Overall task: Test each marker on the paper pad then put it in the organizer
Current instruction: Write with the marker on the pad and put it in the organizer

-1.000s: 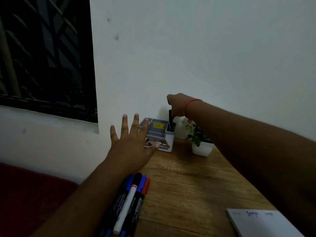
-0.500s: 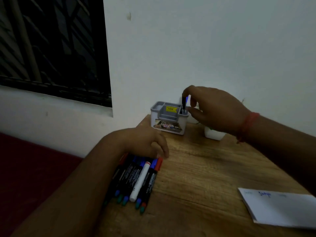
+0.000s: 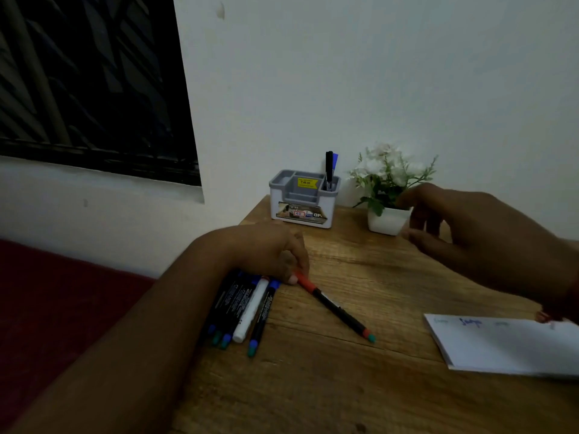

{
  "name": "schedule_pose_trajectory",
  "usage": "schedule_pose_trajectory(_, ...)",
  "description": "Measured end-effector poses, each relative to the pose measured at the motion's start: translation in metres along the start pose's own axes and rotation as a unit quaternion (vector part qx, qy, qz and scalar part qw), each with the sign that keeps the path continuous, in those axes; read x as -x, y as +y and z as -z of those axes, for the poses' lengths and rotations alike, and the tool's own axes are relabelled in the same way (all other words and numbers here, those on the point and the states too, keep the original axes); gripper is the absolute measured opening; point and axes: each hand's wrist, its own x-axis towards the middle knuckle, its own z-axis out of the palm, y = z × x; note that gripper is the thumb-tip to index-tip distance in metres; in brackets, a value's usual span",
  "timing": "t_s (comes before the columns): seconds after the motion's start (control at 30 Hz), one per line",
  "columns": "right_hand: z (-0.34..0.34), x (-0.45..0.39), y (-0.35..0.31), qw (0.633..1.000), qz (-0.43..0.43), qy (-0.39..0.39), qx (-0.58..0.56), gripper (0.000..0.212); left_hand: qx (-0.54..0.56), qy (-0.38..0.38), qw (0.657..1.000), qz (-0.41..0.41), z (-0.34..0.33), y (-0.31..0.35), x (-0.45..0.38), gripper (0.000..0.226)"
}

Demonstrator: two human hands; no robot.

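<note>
Wood grain: the tabletop (image 3: 360, 386) was pale brown planking, set against a white wall.
Surroundings: a white pot of pale flowers (image 3: 388, 219) stood at the far edge, just right of the organizer (image 3: 302, 202); a dark barred window filled the upper left.
In the way: the pot sat directly behind the right hand's fingers, near the organizer's right side.
Organizer: grey and white, at the far edge by the wall, with two markers (image 3: 329, 169) standing upright in its right compartment, one capped in blue.
Red marker (image 3: 333, 305): it lay flat near the middle of the tabletop, long axis diagonal, red cap toward the far left under the left hand, teal tail toward the near right.
Marker pile (image 3: 242, 308): several lay side by side at the left edge, one white-bodied, long axes running near to far, tails toward the near side.
Paper pad (image 3: 507, 346): at the near right, with faint blue scribbles along its far edge.
Left hand (image 3: 269, 255): curled down over the far ends of the pile, fingertips pinching the red marker's cap.
Right hand (image 3: 470, 236): hovered above the tabletop, fingers loosely spread and holding nothing.
</note>
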Motion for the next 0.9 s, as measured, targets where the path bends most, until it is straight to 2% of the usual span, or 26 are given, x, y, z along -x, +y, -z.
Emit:
schedule_pose_trajectory(0.13, 0.003, 0.027, 0.020, 0.999, -0.035, -0.007, -0.005, 0.045, -0.001, 0.026, 1.000, -0.005, -0.001, 0.000, -0.003, 0.019)
schedule_pose_trajectory(0.27, 0.004, 0.063, 0.051, 0.997, -0.078, -0.017, -0.017, 0.037, 0.033, 0.099, 0.994, -0.038, -0.003, 0.005, -0.005, 0.018)
schedule_pose_trajectory(0.5, -0.009, 0.110, 0.088, 0.996, -0.086, -0.020, -0.017, 0.038, 0.109, 0.200, 0.969, -0.098, -0.006, 0.063, -0.027, 0.014)
schedule_pose_trajectory(0.6, -0.018, 0.112, 0.091, 0.996, -0.077, 0.012, -0.047, 0.040, 0.126, 0.187, 0.969, -0.105, -0.015, 0.096, -0.053, 0.016)
schedule_pose_trajectory(0.73, -0.022, 0.113, 0.093, 0.984, -0.076, 0.053, -0.150, 0.043, 0.122, 0.151, 0.975, -0.105, -0.026, 0.132, -0.096, 0.012)
schedule_pose_trajectory(0.9, -0.029, 0.119, 0.097, 0.943, -0.130, 0.145, -0.269, 0.017, 0.152, 0.131, 0.969, -0.143, -0.038, 0.170, -0.139, 0.013)
